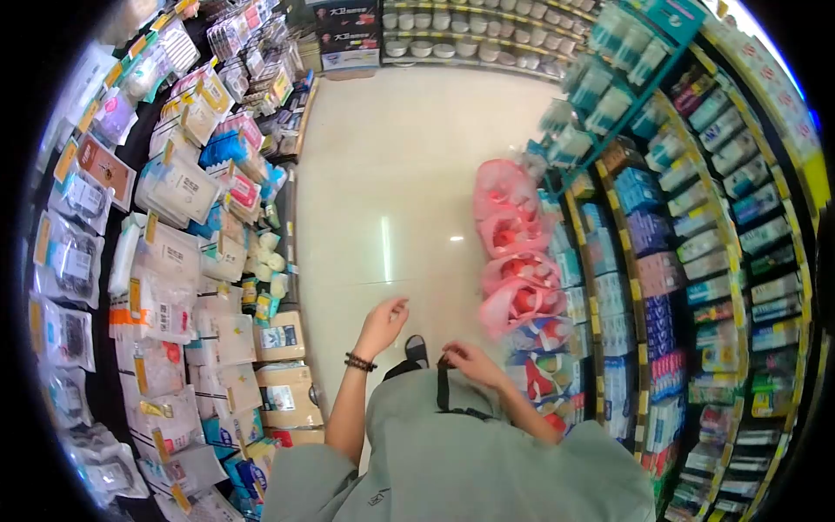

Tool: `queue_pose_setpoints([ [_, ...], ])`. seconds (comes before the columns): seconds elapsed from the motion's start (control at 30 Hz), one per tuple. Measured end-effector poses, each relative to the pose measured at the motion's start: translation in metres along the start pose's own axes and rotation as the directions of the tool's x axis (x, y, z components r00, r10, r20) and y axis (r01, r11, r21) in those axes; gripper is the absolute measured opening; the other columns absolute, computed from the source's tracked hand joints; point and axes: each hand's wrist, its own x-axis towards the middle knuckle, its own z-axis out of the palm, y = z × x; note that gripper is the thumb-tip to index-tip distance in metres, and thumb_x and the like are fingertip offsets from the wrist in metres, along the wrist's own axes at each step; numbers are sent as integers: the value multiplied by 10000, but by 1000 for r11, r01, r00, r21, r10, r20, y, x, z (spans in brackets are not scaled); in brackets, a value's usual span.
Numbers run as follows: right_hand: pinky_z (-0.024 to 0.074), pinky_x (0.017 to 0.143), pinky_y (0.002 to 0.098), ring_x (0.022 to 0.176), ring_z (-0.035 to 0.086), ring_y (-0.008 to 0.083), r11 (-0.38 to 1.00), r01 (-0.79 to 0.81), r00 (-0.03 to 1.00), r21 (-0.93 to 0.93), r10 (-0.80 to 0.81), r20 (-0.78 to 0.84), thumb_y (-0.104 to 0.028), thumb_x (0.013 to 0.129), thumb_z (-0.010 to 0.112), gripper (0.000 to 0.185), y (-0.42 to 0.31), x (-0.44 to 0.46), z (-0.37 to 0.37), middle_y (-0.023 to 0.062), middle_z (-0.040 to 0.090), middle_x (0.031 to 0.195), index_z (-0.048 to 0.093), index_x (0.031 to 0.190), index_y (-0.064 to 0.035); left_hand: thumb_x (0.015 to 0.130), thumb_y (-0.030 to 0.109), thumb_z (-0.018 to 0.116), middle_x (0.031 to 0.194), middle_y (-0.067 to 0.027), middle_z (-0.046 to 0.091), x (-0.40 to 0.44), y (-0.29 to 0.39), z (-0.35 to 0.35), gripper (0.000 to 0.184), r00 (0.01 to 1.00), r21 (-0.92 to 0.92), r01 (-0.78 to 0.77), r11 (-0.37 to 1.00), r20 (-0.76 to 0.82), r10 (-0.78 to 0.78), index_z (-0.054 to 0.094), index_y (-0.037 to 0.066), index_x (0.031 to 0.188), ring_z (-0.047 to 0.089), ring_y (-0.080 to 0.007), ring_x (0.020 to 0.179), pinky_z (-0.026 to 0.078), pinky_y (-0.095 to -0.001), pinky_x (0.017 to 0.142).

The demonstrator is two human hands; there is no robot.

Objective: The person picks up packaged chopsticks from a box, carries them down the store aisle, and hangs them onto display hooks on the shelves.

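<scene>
Strap (pixel 443 387), black and narrow, upright at the front of a loose grey-green shirt (pixel 487 461), just below the right hand (pixel 446 356). Upper end between the bent fingers of that hand, drawn in close together and pinching it; exact placing of the thumb too small to tell. Lower end against the shirt, near a dark band across the cloth.

To the left and slightly farther forward, left hand (pixel 398 310) raised over the pale floor (pixel 365 191), open and apart from the strap. Fingers loosely bent, close to one another rather than spread, tips toward the right. Around the wrist, dark beaded bracelet (pixel 360 362). Between and below both hands, dark shoe (pixel 417 351) on the floor, partly behind the shirt.

Beyond the right hand, along the right side of the aisle, row of pink bags (pixel 511 233) with red showing inside, beside shelves of boxed goods (pixel 644 230). Higher up on that side, teal rack (pixel 663 76) with hanging packets. Along the left side, hanging clear packages (pixel 178 187) in tiers, with brown cartons (pixel 283 339) lower down, near the left forearm. At the far end, shelves of pale bowls (pixel 442 48) beside stacked dark boxes (pixel 349 19).
</scene>
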Motion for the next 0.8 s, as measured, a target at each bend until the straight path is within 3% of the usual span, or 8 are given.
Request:
queue_pose_setpoints([
  [0.17,511,831,288,936,626,146,990,26,999,137,-31,38,-152,996,542,233,-38,103,-28,69,654,997,604,1152,10,952,159,607,1038,-119,709,89,35,-40,282,996,-190,-44,981,-82,29,641,21,1196,688,-229,901,539,-326,774],
  [0.27,497,809,286,907,611,138,986,53,996,158,-64,65,-166,991,534,235,-70,169,-50,67,646,956,599,1117,21,963,159,593,1035,-123,709,133,25,-37,281,1000,-220,7,976,5,-6,640,20,1203,684,-217,911,541,-325,784],
  [0.37,496,792,286,869,602,129,965,150,984,216,-168,67,-161,984,540,232,-95,253,-80,61,650,933,605,1111,22,976,140,592,1084,-108,703,196,14,-39,289,949,-163,153,975,299,-99,621,15,1235,672,-186,988,530,-314,824],
  [0.4,499,768,284,842,599,120,978,144,986,150,-154,61,-152,972,553,231,-100,287,-93,64,677,946,621,1118,13,975,146,596,1118,-120,689,221,17,-45,318,967,-111,79,991,252,-49,594,16,1265,671,-210,994,534,-329,836],
  [0.53,496,893,298,1010,600,125,934,248,969,257,-240,-59,-74,978,532,202,-177,425,-142,55,660,1057,614,1130,29,977,148,591,1151,-140,676,367,36,-109,321,991,10,-19,1000,131,18,587,17,1270,661,-240,1036,532,-344,856],
  [0.67,504,825,280,919,613,124,877,309,951,368,-282,-126,-97,996,524,168,-248,556,-184,50,663,985,623,1083,9,971,137,601,1133,-127,681,499,42,-182,308,998,245,-65,967,15,63,592,7,1250,673,-222,1006,531,-332,852],
  [0.77,506,784,278,872,615,121,869,298,954,394,-290,-82,-96,997,515,160,-294,633,-211,48,663,939,616,1074,1,959,143,614,1099,-143,688,572,28,-221,323,999,-83,13,996,-40,-16,591,7,1251,682,-251,973,535,-336,836],
  [0.8,508,781,279,872,614,119,872,294,953,392,-299,-48,-98,998,514,161,-306,653,-220,49,663,936,614,1079,-1,961,123,609,1080,-140,693,590,29,-233,320,995,-180,78,981,-52,-89,586,8,1259,683,-225,964,541,-333,817],
])
